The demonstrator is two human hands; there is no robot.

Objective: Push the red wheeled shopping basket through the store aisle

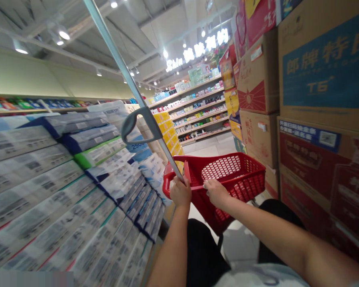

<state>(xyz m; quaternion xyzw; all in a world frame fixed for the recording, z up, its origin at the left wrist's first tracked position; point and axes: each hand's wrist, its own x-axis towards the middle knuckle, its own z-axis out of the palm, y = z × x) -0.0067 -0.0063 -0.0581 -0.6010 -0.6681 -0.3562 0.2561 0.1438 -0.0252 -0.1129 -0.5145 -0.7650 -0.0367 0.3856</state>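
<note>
A red plastic shopping basket (248, 179) with pierced sides stands in front of my body, and nothing shows inside it. My left hand (181, 192) is closed at the basket's left end, around the lower end of a long silver pole (107, 36). A grey loop handle (149, 123) is fixed partway along the pole, which slants up to the upper left. My right hand (217, 193) is closed on the basket's near rim, to the right of my left hand.
Stacked packs of tissue paper (48, 179) line the left side. Cardboard cartons (317, 79) are piled high close on the right. Ahead, the pale floor (209, 147) leads to shelves of small goods (200, 107). Yellow boxes (169, 131) stand left of the aisle.
</note>
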